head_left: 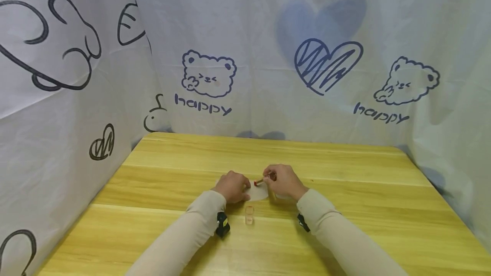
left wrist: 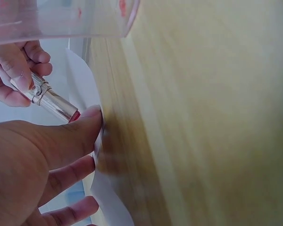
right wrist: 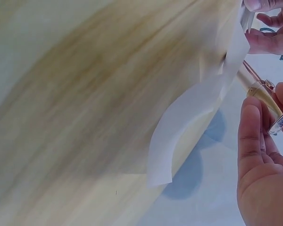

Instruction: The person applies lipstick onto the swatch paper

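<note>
the right hand pinches an uncapped lipstick, its red tip just beside the left hand, whose straight fingers press a white paper to the table (marking step, apparently). next calls for steady pressure.

Both arms are covered to the wrist by long, close-fitting beige sleeves, left sleeve and right sleeve. A small black camera unit with a yellow mark is strapped under the left wrist; a similar black unit is seen at the right wrist. The left hand and right hand are bare, without gloves.
</note>
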{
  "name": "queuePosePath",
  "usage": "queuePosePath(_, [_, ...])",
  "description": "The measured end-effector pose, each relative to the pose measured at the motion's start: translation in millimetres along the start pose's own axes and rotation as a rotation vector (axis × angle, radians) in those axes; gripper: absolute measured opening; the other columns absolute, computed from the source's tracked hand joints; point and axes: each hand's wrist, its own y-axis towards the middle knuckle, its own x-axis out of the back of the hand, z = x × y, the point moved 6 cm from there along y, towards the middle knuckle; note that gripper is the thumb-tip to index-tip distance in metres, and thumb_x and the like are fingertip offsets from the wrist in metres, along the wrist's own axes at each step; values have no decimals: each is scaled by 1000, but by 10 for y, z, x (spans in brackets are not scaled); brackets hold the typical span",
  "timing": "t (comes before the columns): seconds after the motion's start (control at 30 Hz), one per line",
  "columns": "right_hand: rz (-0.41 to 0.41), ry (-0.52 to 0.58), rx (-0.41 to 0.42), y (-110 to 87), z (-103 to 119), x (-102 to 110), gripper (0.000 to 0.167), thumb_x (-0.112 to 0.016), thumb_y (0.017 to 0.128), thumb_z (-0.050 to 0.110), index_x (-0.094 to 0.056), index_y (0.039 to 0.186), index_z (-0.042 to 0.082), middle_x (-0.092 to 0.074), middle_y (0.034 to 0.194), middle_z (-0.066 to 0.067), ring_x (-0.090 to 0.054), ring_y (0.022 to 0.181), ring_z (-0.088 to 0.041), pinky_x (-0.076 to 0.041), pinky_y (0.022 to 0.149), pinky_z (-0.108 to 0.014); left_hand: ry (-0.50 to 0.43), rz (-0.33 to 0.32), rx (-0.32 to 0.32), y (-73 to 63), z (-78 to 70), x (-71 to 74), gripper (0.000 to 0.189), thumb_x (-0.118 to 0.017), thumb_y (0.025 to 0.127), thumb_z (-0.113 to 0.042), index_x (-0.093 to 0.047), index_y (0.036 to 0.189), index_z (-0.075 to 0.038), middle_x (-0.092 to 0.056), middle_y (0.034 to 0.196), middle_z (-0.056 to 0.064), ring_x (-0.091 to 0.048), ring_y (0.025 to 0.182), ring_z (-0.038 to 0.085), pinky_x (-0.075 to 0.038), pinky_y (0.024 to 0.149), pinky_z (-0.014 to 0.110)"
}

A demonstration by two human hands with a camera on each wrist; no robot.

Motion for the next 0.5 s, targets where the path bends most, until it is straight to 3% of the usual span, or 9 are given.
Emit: queuePosePath(0.5, [57,-1,23,-26,21,28,8,-67,91,10,-71,97,6,-60,79,2,-51,70,-14,-46,65,-32,-17,-12,-9,-46,-33,35,31,-78,84,-31,-74,109,-13,-69,111,3,-60,107,29,-48,89,46])
